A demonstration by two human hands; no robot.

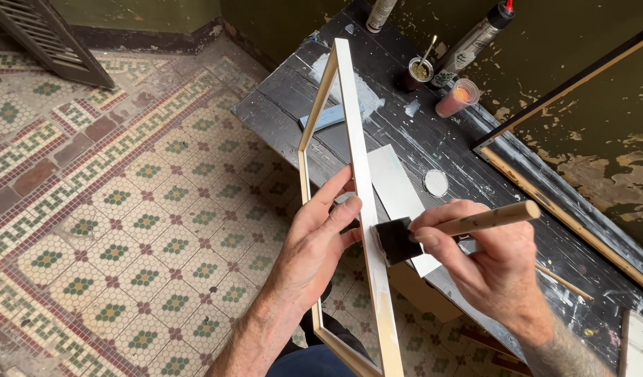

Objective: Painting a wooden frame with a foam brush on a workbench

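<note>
Holding thin pale wooden frame (356,202) in closed left hand (314,244). Pressing square black foam brush (397,239), round wooden stick, in right hand (485,269) closed grip, at three o'clock.

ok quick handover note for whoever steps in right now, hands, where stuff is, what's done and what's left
Left hand: grips the pale wooden frame, holding it up on edge above the black workbench.
Right hand: holds a foam brush by its wooden handle, foam pad pressed to the frame's right rail.
On the bench: a white sheet, a small round lid, a pink cup and a small jar with a stick in it.
Done: white coating shows along the rail near the brush.
Left: the far rail looks bare wood.
</note>
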